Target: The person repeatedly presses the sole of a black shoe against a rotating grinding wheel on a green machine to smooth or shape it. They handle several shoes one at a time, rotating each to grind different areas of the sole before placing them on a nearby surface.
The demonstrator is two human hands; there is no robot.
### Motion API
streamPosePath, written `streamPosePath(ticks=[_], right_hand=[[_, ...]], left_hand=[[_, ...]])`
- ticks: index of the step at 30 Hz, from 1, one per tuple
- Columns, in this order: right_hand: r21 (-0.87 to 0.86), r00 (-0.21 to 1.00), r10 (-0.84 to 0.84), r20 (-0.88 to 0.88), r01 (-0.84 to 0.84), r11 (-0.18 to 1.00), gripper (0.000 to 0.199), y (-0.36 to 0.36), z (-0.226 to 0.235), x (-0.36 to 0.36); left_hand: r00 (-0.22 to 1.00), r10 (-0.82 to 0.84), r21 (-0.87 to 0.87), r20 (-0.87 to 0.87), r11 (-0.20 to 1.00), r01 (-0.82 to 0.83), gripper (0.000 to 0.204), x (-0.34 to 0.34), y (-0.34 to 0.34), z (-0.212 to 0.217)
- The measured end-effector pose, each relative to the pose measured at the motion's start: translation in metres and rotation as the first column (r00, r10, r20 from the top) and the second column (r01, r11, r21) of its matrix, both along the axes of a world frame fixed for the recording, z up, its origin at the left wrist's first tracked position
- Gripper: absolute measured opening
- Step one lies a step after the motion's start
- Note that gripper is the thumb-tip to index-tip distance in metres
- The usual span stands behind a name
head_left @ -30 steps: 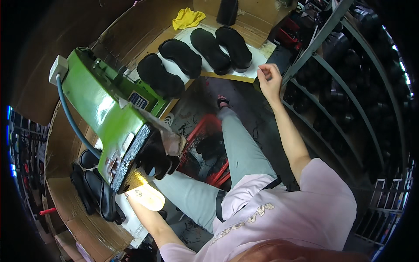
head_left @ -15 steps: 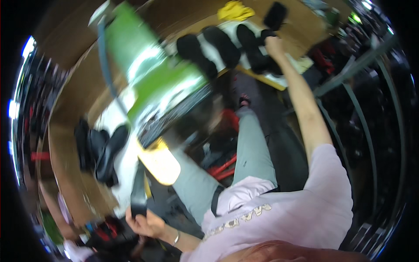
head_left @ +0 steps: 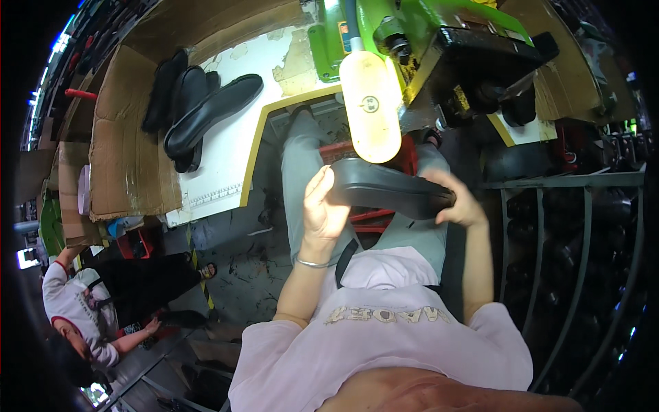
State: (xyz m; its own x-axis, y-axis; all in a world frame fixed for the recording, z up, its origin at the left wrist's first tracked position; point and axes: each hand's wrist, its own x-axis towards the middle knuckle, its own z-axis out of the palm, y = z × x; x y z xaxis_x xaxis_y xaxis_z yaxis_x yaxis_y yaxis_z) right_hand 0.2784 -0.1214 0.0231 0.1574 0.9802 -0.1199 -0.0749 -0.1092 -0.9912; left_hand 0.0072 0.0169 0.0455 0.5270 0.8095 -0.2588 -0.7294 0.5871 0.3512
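In the head view, a black shoe sole point(head_left: 391, 191) is held level above the lap, just below the green machine point(head_left: 439, 41) and its pale oval pad point(head_left: 371, 106). The left hand point(head_left: 321, 209) grasps its left end; the right hand point(head_left: 458, 204) clasps the right. More black soles point(head_left: 199, 113) lie on the desk point(head_left: 226, 172).

Green machine point(head_left: 439, 34) top beyond upper edge.

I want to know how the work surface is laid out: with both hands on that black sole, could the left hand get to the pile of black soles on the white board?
Probably yes. The left hand grips the black sole, so it must let go first. The pile of soles lies up-left on the white board, nothing between.
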Motion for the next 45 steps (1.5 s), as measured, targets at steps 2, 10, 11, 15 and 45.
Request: streamPosePath(ticks=[2,10,11,15,45], right_hand=[[-0.188,0.981,-0.057,-0.187,0.022,0.982,0.059,-0.033,-0.042,-0.015],[-0.308,0.663,-0.301,-0.686,0.111,0.945,0.059,-0.046,-0.092,-0.094],[-0.331,0.679,-0.273,-0.681,0.046,0.942,0.057,-0.044,-0.096,-0.099],[-0.239,0.632,-0.119,-0.766,-0.109,0.965,0.051,-0.023,-0.082,-0.119],[0.048,0.774,-0.337,-0.536,0.427,0.903,0.045,0.051,0.028,0.025]], left_hand=[[0.996,-0.084,0.175,0.004,0.981,0.082,0.037,0.014,-0.003,-0.005],[0.923,-0.12,0.486,-0.366,0.821,0.3,0.038,0.071,-0.018,0.004],[0.919,-0.097,0.522,-0.383,0.798,0.302,0.034,0.078,-0.015,0.009],[0.875,0.008,0.572,-0.485,0.759,0.31,0.031,0.087,0.005,0.01],[0.86,0.226,0.5,-0.458,0.865,0.039,0.049,0.011,0.003,0.017]])
